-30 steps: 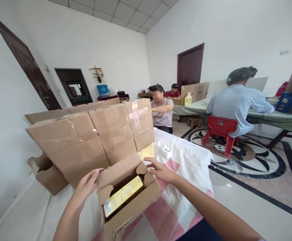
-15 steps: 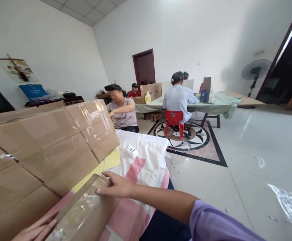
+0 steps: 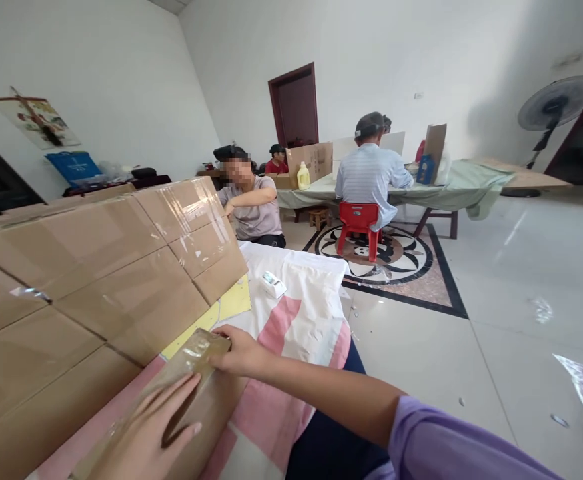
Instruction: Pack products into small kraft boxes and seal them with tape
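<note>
The box (image 3: 219, 403) I have in front of me is plain brown cardboard, long and narrow, lying at a slant from the lower left toward the middle of my view. Clear tape (image 3: 197, 348) covers its top, glossy and wrinkled toward the far end, where it catches the light (the creases there look almost golden). The long side facing right is smooth, matte and in soft shadow; its near end is mostly hidden behind my arm and the edge of the view.

My right hand (image 3: 239, 351) grips the far end, thumb and fingers bent around the corner. My left hand (image 3: 156, 423) lies along the top, fingers stretched out and thumb spread wide toward the side.

The box is over the near part of the worktop (image 3: 316, 283), which wears a white and pink cloth, just beside stacked cartons (image 3: 106, 267) of similar brown, streaked with shiny tape too.
</note>
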Demonstrator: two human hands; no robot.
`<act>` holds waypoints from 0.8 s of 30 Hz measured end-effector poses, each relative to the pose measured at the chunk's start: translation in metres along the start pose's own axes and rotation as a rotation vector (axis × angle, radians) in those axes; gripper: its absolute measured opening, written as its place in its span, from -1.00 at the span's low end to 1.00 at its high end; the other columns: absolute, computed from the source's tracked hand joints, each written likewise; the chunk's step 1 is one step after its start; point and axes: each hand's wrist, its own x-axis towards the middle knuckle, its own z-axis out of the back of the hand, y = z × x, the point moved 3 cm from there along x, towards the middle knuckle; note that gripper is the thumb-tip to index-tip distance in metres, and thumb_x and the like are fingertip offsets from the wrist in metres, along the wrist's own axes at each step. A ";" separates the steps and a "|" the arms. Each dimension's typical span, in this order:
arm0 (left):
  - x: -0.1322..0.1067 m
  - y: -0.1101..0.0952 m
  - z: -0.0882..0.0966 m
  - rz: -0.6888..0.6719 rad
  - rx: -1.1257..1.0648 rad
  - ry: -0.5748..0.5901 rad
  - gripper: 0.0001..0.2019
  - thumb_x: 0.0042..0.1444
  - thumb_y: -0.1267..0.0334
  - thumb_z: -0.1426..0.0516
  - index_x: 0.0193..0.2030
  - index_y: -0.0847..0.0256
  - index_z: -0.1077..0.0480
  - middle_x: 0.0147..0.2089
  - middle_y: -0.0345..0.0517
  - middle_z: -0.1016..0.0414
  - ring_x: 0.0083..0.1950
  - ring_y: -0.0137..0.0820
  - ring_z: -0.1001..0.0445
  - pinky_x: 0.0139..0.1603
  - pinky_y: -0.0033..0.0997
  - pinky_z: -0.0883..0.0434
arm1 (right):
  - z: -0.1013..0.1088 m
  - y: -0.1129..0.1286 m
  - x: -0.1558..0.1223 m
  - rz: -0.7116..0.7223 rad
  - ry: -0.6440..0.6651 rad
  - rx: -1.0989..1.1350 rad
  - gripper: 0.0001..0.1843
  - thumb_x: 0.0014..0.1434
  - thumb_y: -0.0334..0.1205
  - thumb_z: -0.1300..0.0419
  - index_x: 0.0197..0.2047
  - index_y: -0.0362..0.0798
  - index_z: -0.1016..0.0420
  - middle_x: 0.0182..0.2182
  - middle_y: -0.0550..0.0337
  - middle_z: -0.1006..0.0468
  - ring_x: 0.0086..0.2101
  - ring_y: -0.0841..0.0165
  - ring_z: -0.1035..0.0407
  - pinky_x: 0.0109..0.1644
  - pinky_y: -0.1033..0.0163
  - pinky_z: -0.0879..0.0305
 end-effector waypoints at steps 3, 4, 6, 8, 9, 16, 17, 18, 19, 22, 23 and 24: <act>0.000 -0.009 0.002 0.000 0.089 0.069 -0.49 0.10 -0.08 -0.11 0.17 -0.09 -0.51 0.24 -0.20 -0.54 0.28 -0.04 -0.47 0.28 0.00 -0.48 | 0.014 -0.014 -0.005 0.094 0.013 0.103 -0.56 0.11 -0.06 -0.34 0.06 0.03 -0.51 0.03 0.15 -0.58 0.04 0.17 -0.44 0.17 0.08 -0.35; -0.001 -0.010 0.003 0.009 0.122 0.085 -0.49 0.12 -0.07 -0.08 0.19 -0.07 -0.50 0.25 -0.18 -0.53 0.29 -0.05 -0.47 0.28 -0.01 -0.48 | 0.024 -0.021 -0.005 0.107 -0.018 0.133 -0.64 0.18 -0.03 -0.27 0.01 0.02 -0.52 0.01 0.15 -0.58 0.03 0.19 -0.44 0.16 0.10 -0.35; -0.002 -0.013 0.004 0.031 0.169 0.113 -0.49 0.16 -0.05 -0.05 0.21 -0.05 -0.48 0.26 -0.18 -0.52 0.29 -0.07 -0.47 0.25 -0.04 -0.51 | 0.052 -0.037 -0.001 0.102 -0.156 0.133 -0.74 0.25 -0.04 -0.17 -0.10 -0.01 -0.51 -0.09 0.13 -0.60 -0.05 0.23 -0.46 0.09 0.12 -0.38; -0.002 -0.015 0.004 0.051 0.208 0.140 -0.50 0.19 -0.03 -0.02 0.22 -0.06 -0.46 0.28 -0.18 -0.50 0.30 -0.09 -0.46 0.23 -0.04 -0.51 | 0.088 -0.049 0.007 0.097 -0.342 0.061 -0.80 0.23 -0.11 -0.15 -0.19 -0.03 -0.47 -0.19 0.12 -0.58 -0.11 0.25 -0.45 0.06 0.13 -0.38; -0.001 -0.016 0.004 0.064 0.230 0.145 -0.50 0.21 -0.03 0.01 0.23 -0.05 -0.44 0.29 -0.17 -0.49 0.30 -0.09 -0.46 0.22 -0.03 -0.51 | 0.107 -0.053 0.012 0.095 -0.403 0.044 -0.82 0.22 -0.12 -0.14 -0.19 -0.03 -0.45 -0.19 0.12 -0.56 -0.11 0.26 -0.43 0.08 0.12 -0.37; 0.006 -0.015 0.011 0.164 0.366 0.145 -0.55 0.22 0.12 0.10 0.17 0.00 -0.42 0.21 -0.02 -0.55 0.19 -0.05 -0.54 0.08 -0.01 -0.51 | 0.211 -0.048 0.076 0.043 -0.490 0.110 -0.76 0.15 -0.12 -0.10 -0.14 -0.06 -0.34 -0.08 0.06 -0.44 -0.13 0.29 -0.37 -0.10 0.14 -0.45; 0.007 -0.015 0.012 0.192 0.389 0.152 -0.56 0.20 0.17 0.09 0.14 0.00 -0.42 0.19 -0.01 -0.56 0.14 -0.04 -0.56 0.03 0.00 -0.51 | 0.218 -0.043 0.087 0.028 -0.464 0.123 -0.76 0.16 -0.11 -0.10 -0.15 -0.06 -0.33 -0.07 0.04 -0.43 -0.13 0.29 -0.38 -0.16 0.16 -0.47; 0.008 -0.017 0.013 0.219 0.419 0.153 -0.58 0.19 0.21 0.09 0.12 0.01 -0.41 0.17 0.01 -0.56 0.10 -0.03 -0.57 -0.03 0.01 -0.50 | 0.224 -0.038 0.098 0.012 -0.430 0.132 -0.76 0.16 -0.09 -0.11 -0.16 -0.06 -0.33 -0.05 0.03 -0.42 -0.12 0.28 -0.39 -0.19 0.18 -0.48; 0.010 -0.019 0.014 0.242 0.452 0.147 -0.60 0.18 0.24 0.09 0.08 0.03 -0.41 0.15 0.01 -0.56 0.06 -0.03 -0.57 -0.08 -0.01 -0.49 | 0.228 -0.034 0.108 -0.008 -0.390 0.138 -0.75 0.17 -0.07 -0.12 -0.17 -0.06 -0.34 -0.04 0.02 -0.42 -0.10 0.27 -0.39 -0.21 0.18 -0.49; 0.016 -0.029 0.010 0.292 0.519 0.125 -0.65 0.22 0.26 0.11 0.02 0.08 -0.41 0.09 0.01 -0.57 0.03 -0.07 -0.55 -0.09 -0.09 -0.43 | 0.229 -0.024 0.135 -0.088 -0.261 0.149 -0.70 0.19 0.01 -0.17 -0.16 -0.04 -0.37 -0.02 0.00 -0.42 -0.06 0.20 -0.39 -0.21 0.11 -0.54; 0.018 -0.031 0.006 0.305 0.524 0.122 -0.66 0.24 0.23 0.10 0.03 0.09 -0.41 0.07 0.00 -0.57 0.04 -0.09 -0.55 -0.09 -0.12 -0.42 | 0.227 -0.023 0.141 -0.114 -0.220 0.156 -0.68 0.19 0.05 -0.18 -0.15 -0.03 -0.38 -0.01 -0.01 -0.42 -0.05 0.18 -0.39 -0.20 0.07 -0.56; 0.019 -0.032 0.001 0.314 0.527 0.112 -0.66 0.26 0.19 0.09 0.04 0.10 -0.41 0.07 0.00 -0.58 0.05 -0.10 -0.54 -0.08 -0.15 -0.41 | 0.225 -0.023 0.147 -0.138 -0.182 0.164 -0.66 0.20 0.07 -0.18 -0.13 -0.01 -0.39 0.01 -0.02 -0.42 -0.04 0.16 -0.39 -0.20 0.02 -0.57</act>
